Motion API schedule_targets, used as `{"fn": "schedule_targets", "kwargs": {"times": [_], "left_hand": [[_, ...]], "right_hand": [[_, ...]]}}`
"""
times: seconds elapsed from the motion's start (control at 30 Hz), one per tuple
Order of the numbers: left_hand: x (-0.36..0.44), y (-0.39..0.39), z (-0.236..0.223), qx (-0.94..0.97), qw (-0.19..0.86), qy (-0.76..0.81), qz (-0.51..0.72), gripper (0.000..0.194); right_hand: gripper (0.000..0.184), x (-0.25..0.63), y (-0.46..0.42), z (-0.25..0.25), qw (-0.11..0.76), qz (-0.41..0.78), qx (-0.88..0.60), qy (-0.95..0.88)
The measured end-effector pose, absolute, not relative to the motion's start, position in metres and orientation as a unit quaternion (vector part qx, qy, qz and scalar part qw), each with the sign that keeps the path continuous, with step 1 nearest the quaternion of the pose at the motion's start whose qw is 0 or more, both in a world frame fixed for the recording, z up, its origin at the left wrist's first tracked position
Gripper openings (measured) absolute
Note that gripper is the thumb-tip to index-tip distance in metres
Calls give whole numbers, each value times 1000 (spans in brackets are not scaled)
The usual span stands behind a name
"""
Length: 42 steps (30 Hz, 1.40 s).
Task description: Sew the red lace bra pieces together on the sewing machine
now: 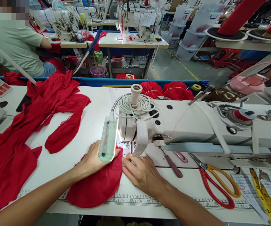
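A small red fabric piece [97,185] lies on the white table in front of the sewing machine [192,125], its far edge under the needle area. My left hand [91,160] rests flat on top of the fabric, fingers stretched toward the needle and partly hidden by the machine's lamp [108,138]. My right hand [142,172] lies on the table at the fabric's right edge, fingertips pressed to the cloth beside the presser foot. Neither hand grips anything.
A pile of red garments [31,125] covers the table's left side. Red-and-yellow scissors [216,183], a small maroon-handled tool [173,164] and a yellow tape measure [266,196] lie to the right. Another person [15,47] sits at a far-left station.
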<state>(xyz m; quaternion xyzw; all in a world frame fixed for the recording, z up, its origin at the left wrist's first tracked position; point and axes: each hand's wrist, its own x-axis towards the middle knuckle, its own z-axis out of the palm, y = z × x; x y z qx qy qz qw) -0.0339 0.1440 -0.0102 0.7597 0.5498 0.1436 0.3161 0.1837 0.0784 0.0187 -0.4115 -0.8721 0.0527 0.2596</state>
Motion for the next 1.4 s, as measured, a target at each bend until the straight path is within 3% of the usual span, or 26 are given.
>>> {"fn": "schedule_targets", "kwargs": {"times": [0.33, 0.77, 1.4], "left_hand": [[-27, 140, 4, 733, 272, 598, 175, 29], [-26, 145, 11, 723, 329, 582, 171, 29], [-17, 144, 25, 751, 284, 585, 118, 30]], "right_hand": [[18, 184, 78, 19, 268, 38, -412, -870], [20, 184, 79, 20, 272, 7, -418, -866], [21, 185, 79, 18, 268, 16, -416, -869]]}}
